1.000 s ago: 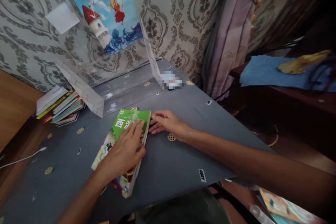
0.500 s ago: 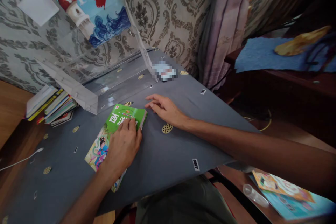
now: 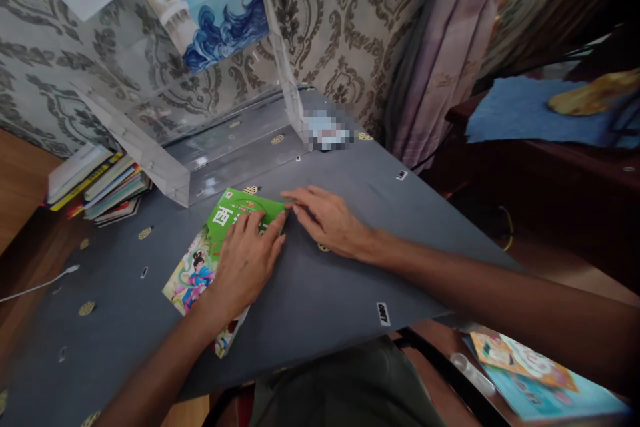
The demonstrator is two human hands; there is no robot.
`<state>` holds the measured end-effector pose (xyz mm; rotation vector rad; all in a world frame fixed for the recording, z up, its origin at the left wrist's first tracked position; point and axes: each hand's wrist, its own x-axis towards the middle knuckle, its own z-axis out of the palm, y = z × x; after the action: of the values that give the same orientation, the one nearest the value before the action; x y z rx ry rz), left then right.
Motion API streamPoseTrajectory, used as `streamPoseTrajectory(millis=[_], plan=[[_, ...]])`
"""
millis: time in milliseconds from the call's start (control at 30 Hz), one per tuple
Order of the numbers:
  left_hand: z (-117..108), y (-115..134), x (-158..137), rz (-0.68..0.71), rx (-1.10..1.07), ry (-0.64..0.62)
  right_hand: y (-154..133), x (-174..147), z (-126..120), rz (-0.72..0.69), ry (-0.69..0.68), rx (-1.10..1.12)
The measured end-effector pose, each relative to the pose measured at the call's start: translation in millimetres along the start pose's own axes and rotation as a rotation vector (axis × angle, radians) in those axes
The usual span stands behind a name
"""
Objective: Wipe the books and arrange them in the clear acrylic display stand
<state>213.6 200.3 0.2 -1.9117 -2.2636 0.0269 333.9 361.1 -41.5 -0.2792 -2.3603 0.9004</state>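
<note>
A picture book [image 3: 197,273] with a green and illustrated cover lies shut and slanted on the grey cloth-covered table. Across its cover rests my left hand [image 3: 247,260], fingers spread, the forefinger reaching to the upper right corner. My right hand [image 3: 333,220] is at that same corner, fingers stretched out and thumb apart from them. Its fingertips touch or nearly touch the book's edge; whether they have any hold on the cover cannot be made out. Part of the printed title is hidden under my left hand.
Behind the book stands a clear acrylic stand [image 3: 177,187]. Several stacked books [image 3: 110,183] lean at the left, near a white cable [image 3: 45,285]. A blurred-out item [image 3: 327,132] sits at the back right. Beyond the table's right edge are a clear bottle [image 3: 473,373] and booklets [image 3: 545,380].
My right hand has closed in on the book's upper right corner. My left hand has slid slightly up the cover, its fingers more spread. The camera view has shifted a little.
</note>
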Motion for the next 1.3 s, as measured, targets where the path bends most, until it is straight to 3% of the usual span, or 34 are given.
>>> streamPoseTrajectory(millis=[267,400,533,700,833,1033,1133,1300], plan=[[6,3,4,-0.030,0.016,0.003,-1,1,3,-0.028,-0.051,-0.263],[2,-8,-1,-0.002,-0.106,-0.028,-6,-2,5,-0.067,-0.089,-0.416],[-11,-44,-36,0.203,-0.384,-0.126,-13,-12,4,-0.148,-0.164,-0.484],[-17,-81,-100,0.185,-0.483,-0.221,-15,-16,5,-0.215,-0.245,-0.510],[-6,-73,-119,0.096,-0.486,-0.108,-5,13,16,-0.191,-0.319,-0.486],[10,-33,-112,0.046,-0.381,0.136,10,59,40,-0.186,-0.401,-0.401],[14,-24,-114,0.082,-0.367,0.228,4,50,40,-0.215,-0.391,-0.387],[15,-20,-120,0.127,-0.404,0.333,-25,-3,29,-0.351,-0.401,-0.352]])
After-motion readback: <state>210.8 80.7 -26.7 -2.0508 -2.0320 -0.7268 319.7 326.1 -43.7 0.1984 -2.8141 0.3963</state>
